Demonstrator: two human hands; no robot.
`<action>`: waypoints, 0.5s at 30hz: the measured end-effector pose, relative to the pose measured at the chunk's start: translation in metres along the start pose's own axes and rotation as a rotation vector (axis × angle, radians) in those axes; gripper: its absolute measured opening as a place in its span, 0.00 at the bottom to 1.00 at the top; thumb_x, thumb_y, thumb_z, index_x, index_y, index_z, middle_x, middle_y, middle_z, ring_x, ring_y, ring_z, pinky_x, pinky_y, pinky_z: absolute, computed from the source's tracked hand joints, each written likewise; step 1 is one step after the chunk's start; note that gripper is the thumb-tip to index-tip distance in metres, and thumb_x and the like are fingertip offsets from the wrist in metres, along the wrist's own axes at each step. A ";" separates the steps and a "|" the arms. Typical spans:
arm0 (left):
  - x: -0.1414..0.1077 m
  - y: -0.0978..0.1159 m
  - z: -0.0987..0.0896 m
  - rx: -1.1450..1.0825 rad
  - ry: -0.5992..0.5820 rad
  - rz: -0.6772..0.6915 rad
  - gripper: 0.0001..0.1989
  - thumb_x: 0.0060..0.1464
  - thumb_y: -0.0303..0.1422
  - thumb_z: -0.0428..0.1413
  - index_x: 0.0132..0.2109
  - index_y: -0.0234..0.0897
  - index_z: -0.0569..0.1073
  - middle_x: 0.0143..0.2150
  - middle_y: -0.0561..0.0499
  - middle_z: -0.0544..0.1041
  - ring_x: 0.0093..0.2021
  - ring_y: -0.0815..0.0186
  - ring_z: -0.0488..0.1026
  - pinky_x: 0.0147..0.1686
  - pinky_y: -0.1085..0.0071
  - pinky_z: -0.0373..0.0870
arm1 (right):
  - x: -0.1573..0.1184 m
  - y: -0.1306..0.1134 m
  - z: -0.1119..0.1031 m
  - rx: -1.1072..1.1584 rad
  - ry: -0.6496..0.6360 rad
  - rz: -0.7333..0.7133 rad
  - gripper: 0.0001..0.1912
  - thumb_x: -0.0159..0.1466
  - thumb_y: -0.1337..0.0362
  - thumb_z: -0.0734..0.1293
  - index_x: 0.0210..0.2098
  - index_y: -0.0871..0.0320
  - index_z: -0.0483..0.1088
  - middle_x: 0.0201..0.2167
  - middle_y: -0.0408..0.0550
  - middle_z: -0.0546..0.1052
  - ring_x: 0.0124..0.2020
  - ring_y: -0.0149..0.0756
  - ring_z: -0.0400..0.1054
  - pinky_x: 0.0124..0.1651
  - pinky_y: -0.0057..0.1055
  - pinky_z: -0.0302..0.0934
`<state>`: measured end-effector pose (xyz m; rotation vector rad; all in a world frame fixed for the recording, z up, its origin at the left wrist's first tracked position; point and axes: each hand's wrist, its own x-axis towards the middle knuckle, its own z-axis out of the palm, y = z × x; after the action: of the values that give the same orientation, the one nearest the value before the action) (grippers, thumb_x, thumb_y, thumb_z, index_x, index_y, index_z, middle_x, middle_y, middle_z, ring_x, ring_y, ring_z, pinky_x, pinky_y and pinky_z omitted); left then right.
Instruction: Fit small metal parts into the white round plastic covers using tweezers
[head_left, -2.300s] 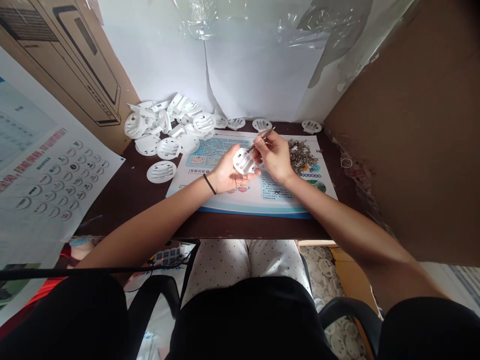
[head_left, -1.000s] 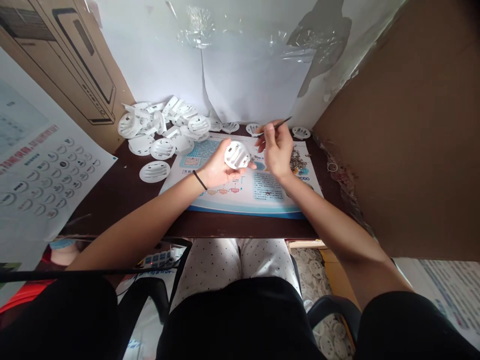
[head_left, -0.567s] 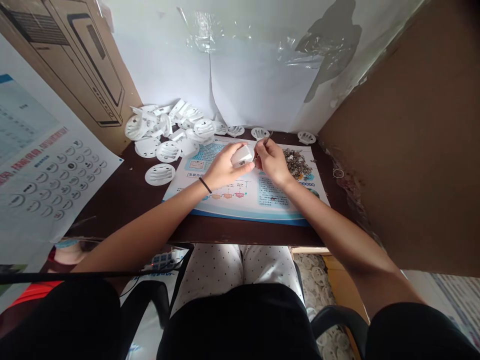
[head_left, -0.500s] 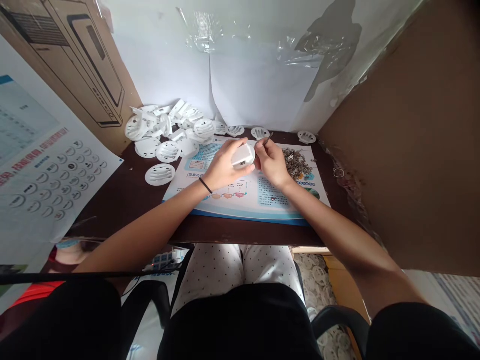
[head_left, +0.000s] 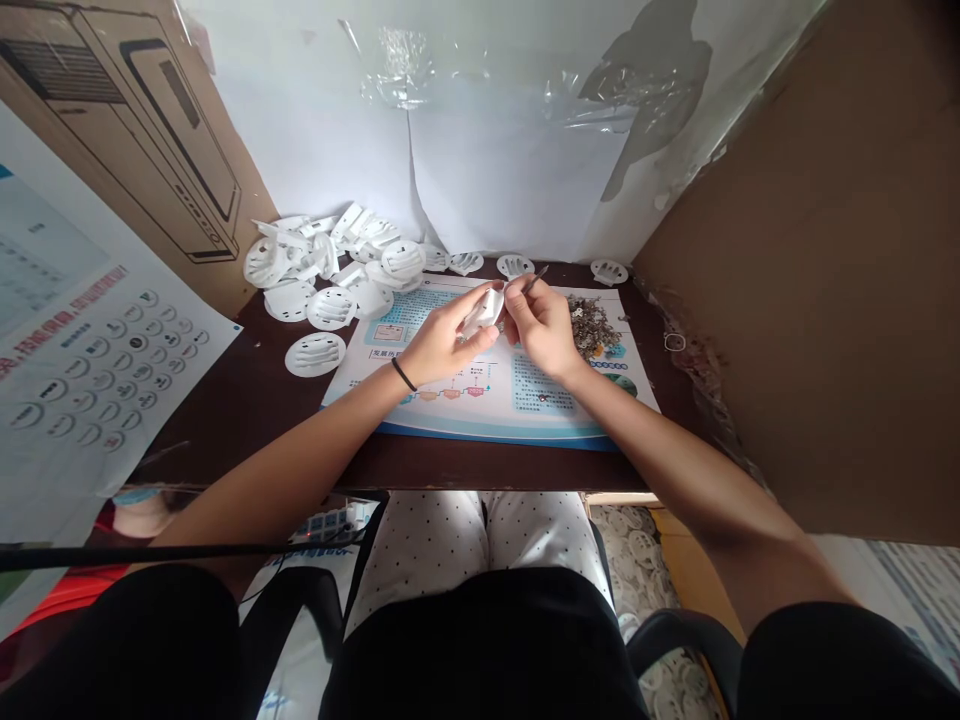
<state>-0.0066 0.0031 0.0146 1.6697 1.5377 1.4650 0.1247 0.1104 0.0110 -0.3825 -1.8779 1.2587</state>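
Note:
My left hand (head_left: 450,335) is closed round a white plastic part (head_left: 484,312), with the thumb below and the fingers above it. Close against its right side, my right hand (head_left: 540,328) pinches a thin dark pointed tool (head_left: 535,279) whose tip sticks out up and to the right. Its other end is hidden by the fingers, so I cannot tell its kind. Just right of that hand lies a heap of small metal pieces (head_left: 592,325). Both hands hover over a printed sheet (head_left: 450,425).
A pile of white round slotted parts (head_left: 330,308) fills the table's back left. More of these discs (head_left: 515,266) line the back edge. Cardboard panels (head_left: 825,280) wall in the right side, and a printed poster (head_left: 97,350) hangs at left. Below right is a box of white rings (head_left: 645,580).
The white part has been turned in my left hand and now shows a narrower, angled side. My right hand's tool points further out to the upper right. The whole view has shifted slightly.

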 end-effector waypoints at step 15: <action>0.025 0.005 -0.005 -1.124 0.379 -0.588 0.24 0.66 0.47 0.43 0.51 0.33 0.73 0.35 0.43 0.81 0.40 0.62 0.82 0.38 0.72 0.77 | 0.024 -0.017 -0.046 -0.800 -0.373 0.440 0.09 0.66 0.64 0.67 0.44 0.61 0.75 0.30 0.50 0.77 0.28 0.36 0.69 0.35 0.36 0.61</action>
<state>-0.0131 0.0222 0.0307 0.2791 0.8703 1.7964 0.1487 0.1467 0.0441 -1.0871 -2.6890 0.8095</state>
